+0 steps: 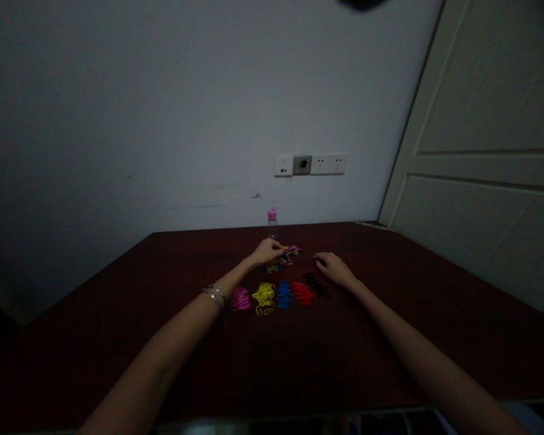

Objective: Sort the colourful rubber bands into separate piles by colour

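Observation:
My left hand (267,249), with bracelets on its wrist, reaches to a mixed heap of coloured rubber bands (286,260). Its thumb and fingers are pinched together at the heap's edge; what they hold is too small to make out. To the right of the heap, my right hand (335,269) is low over the table with fingers curled in, and any thing between them is hidden. In front lie sorted piles: pink bands (241,299), yellow bands (265,294), blue bands (284,294), red bands (303,293) and black bands (316,284), the last beside my right hand.
A small clear bottle with a pink cap (272,223) stands upright behind the heap. The dark red table (263,368) meets a pale wall with a row of sockets (327,164). A white panelled door (480,157) rises on the right. The light is dim.

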The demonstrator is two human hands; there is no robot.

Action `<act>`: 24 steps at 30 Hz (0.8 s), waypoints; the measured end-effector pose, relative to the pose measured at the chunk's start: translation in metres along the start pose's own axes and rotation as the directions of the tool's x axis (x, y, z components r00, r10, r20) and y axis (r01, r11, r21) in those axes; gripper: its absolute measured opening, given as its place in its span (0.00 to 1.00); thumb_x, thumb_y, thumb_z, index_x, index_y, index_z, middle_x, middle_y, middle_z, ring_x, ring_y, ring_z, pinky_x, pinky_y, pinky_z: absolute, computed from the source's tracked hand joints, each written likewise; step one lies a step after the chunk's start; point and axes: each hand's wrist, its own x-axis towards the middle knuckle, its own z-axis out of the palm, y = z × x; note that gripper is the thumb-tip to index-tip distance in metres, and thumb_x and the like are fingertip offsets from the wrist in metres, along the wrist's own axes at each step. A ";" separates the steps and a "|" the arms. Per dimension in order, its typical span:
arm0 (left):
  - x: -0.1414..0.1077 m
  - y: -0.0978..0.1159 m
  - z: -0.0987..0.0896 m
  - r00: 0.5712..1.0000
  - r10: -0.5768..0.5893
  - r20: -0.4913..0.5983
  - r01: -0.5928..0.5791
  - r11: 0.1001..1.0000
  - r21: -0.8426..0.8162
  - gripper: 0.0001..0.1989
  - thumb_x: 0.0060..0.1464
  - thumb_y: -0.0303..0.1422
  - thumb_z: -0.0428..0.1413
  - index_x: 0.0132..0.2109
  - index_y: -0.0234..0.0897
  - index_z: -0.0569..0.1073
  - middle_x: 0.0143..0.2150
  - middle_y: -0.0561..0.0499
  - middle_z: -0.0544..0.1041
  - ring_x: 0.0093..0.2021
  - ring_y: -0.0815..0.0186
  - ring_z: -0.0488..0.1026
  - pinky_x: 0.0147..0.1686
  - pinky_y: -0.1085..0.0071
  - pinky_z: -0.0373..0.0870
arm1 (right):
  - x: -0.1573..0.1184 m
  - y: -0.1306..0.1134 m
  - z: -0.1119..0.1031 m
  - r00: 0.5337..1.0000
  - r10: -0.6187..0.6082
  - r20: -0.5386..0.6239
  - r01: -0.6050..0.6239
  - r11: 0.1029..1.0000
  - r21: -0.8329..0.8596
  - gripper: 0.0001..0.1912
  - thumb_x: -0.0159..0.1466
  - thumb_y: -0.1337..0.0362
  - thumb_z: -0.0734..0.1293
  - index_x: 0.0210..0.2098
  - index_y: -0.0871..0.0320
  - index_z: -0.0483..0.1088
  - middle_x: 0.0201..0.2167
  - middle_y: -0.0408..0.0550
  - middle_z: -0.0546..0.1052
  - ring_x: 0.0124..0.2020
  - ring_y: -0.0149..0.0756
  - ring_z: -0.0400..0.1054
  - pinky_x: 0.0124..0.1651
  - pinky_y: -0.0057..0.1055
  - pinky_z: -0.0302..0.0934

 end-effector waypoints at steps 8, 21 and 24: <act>-0.030 -0.092 -0.057 0.904 -0.318 -0.287 0.322 0.946 -0.037 0.11 0.41 0.33 0.53 0.27 0.31 0.77 0.28 0.48 0.76 0.31 0.63 0.71 0.31 0.73 0.61 | 0.000 0.000 0.000 1.000 0.007 -0.003 -0.007 1.000 -0.008 0.16 0.60 0.64 0.56 0.43 0.59 0.70 0.45 0.51 0.73 0.48 0.38 0.65 0.52 0.33 0.56; -0.068 -0.130 -0.064 0.716 -0.490 -0.498 0.411 0.872 -0.266 0.22 0.46 0.47 0.47 0.22 0.33 0.72 0.13 0.54 0.64 0.18 0.71 0.61 0.21 0.76 0.55 | 0.001 0.002 0.002 1.000 0.014 -0.010 -0.014 1.000 0.000 0.16 0.60 0.64 0.57 0.43 0.59 0.71 0.44 0.52 0.73 0.47 0.39 0.65 0.51 0.32 0.56; -0.069 -0.128 -0.066 0.700 -0.520 -0.489 0.398 0.853 -0.337 0.22 0.45 0.47 0.48 0.21 0.32 0.72 0.12 0.54 0.62 0.16 0.71 0.59 0.19 0.75 0.53 | 0.001 0.003 0.002 1.000 0.018 -0.001 -0.018 1.000 -0.001 0.16 0.60 0.64 0.57 0.43 0.60 0.70 0.44 0.52 0.73 0.47 0.38 0.65 0.51 0.32 0.55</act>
